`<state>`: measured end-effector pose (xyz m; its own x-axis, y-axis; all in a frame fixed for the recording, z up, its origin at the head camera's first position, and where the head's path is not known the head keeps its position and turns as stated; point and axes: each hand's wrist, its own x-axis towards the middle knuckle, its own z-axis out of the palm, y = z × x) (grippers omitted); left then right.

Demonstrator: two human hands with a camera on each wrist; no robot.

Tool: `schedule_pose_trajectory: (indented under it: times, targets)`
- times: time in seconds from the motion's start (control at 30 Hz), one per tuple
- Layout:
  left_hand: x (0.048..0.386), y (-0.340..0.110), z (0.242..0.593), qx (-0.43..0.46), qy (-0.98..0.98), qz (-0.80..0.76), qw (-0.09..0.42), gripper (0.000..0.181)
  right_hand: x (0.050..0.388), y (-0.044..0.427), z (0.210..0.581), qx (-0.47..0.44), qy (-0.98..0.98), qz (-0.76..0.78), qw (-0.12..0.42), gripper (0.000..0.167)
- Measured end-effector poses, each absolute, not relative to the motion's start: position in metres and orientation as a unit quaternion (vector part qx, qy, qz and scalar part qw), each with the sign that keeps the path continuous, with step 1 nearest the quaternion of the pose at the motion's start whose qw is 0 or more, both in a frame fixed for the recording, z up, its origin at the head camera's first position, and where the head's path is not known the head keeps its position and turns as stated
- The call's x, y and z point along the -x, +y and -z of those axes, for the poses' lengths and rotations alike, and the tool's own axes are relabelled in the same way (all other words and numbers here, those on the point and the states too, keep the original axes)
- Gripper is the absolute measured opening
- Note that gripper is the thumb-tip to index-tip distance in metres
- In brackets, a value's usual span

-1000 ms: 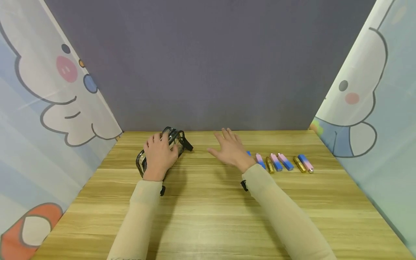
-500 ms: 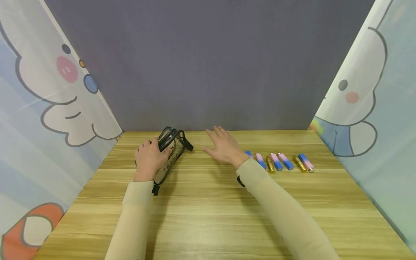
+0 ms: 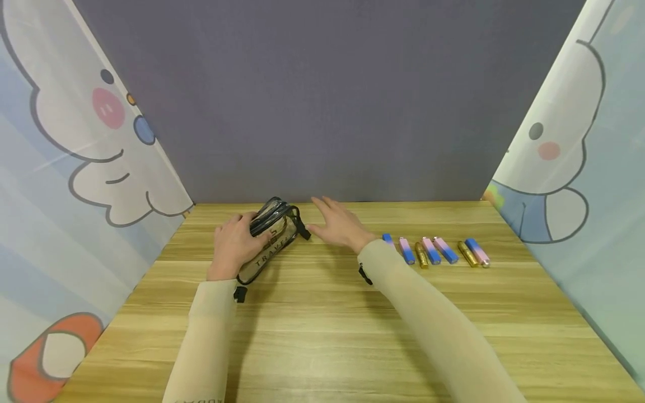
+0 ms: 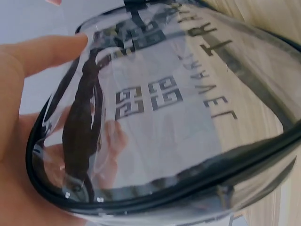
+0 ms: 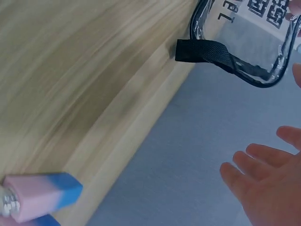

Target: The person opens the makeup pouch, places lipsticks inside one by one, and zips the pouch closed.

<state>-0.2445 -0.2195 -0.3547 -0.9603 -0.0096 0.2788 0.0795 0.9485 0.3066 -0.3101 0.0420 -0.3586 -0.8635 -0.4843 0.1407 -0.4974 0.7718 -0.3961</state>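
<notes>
A clear zip pouch (image 3: 274, 246) with black edging and the word TRAVEL stands tilted at the table's back left. My left hand (image 3: 234, 246) holds its left end, with the thumb on the lettered side. Through the plastic in the left wrist view, the other fingers show behind the pouch (image 4: 164, 108). A black fabric tab (image 5: 202, 51) sticks out from its far end. My right hand (image 3: 340, 224) hovers just right of that tab, fingers extended and apart from the pouch. In the right wrist view, the right hand (image 5: 268, 179) holds nothing.
Several small pink-and-blue square tubes (image 3: 430, 251) lie in a row at the right of the wooden table (image 3: 322, 336), with gold tubes (image 3: 467, 253) among them. A grey panel (image 3: 332, 101) rises at the back; cartoon-printed curtains (image 3: 554, 168) flank the table.
My left hand has slid back to the pouch's left end and grips it there. The pouch has shifted slightly right. My right hand has moved left toward it.
</notes>
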Motion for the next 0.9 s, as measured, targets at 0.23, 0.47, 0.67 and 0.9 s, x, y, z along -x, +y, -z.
schedule_pose_trajectory:
  times: [0.23, 0.47, 0.67, 0.9]
  targets:
    - [0.247, -0.223, 0.355, 0.044, -0.979, 0.155, 0.123, 0.072, 0.319, 0.038, 0.367, -0.251, -0.937, -0.243, 0.009, 0.079]
    - [0.249, -0.223, 0.354, 0.066, -0.979, 0.157, 0.108, 0.072, 0.323, 0.035, 0.374, -0.259, -0.915, -0.307, -0.017, 0.080]
    - [0.252, -0.221, 0.353, 0.089, -0.978, 0.161, 0.100, 0.071, 0.324, 0.033, 0.376, -0.263, -0.895, -0.357, -0.043, 0.082]
    - [0.251, -0.216, 0.352, 0.123, -0.973, 0.164, 0.104, 0.069, 0.323, 0.030, 0.374, -0.276, -0.880, -0.384, -0.055, 0.083]
